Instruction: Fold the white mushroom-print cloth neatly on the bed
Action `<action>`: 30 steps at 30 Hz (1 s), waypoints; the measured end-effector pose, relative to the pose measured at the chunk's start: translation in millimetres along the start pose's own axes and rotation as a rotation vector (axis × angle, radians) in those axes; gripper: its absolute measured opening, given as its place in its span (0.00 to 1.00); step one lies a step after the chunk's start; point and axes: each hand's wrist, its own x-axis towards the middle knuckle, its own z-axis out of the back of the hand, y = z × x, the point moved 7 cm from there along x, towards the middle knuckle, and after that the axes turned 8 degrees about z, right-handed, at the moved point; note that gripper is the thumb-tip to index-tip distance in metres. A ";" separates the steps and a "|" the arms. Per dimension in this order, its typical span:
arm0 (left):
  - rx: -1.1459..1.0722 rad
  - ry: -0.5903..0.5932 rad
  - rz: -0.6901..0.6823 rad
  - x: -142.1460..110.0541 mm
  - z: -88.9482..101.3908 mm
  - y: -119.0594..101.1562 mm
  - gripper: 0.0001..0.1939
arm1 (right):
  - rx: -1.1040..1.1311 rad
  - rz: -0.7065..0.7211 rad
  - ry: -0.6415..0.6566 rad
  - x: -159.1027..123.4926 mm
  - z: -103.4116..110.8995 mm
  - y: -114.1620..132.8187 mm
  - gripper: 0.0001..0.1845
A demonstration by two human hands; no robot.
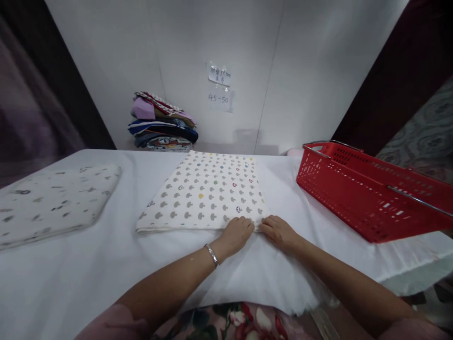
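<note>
from where i'm standing, a mushroom-print cloth (pixel 215 182) is lying flat and folded in the middle of the table (pixel 123 278), its small grey shapes mixing with a few coloured ones. both hands are meeting its near edge at the right corner. the left hand (pixel 239 231) is curling its fingers over that edge, just left of the corner, while the right hand (pixel 279 231) is reaching in from the other side and touching the corner itself. the two are sitting side by side with a narrow gap between them; i cannot tell whether either one is closing tightly on the fabric. a silvery bracelet (pixel 211 255) is circling the left wrist.

over to the left, another folded cloth (pixel 58 203), white with scattered dark motifs, is resting well apart from the first. a red basket (pixel 354 198) with metal handles is standing on the right side. towards the back left, a stack of folded fabrics (pixel 163 127) is rising against the pale wall (pixel 318 71), showing lilac, blue and patterned layers. above the table, a handwritten paper (pixel 220 98) reading "45-50" is hanging below another paper note (pixel 219 75)
</note>
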 end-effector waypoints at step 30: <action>-0.128 -0.094 0.648 -187.9 62.8 199.3 0.12 | -0.031 0.059 -0.270 -8.8 -41.3 -2.8 0.14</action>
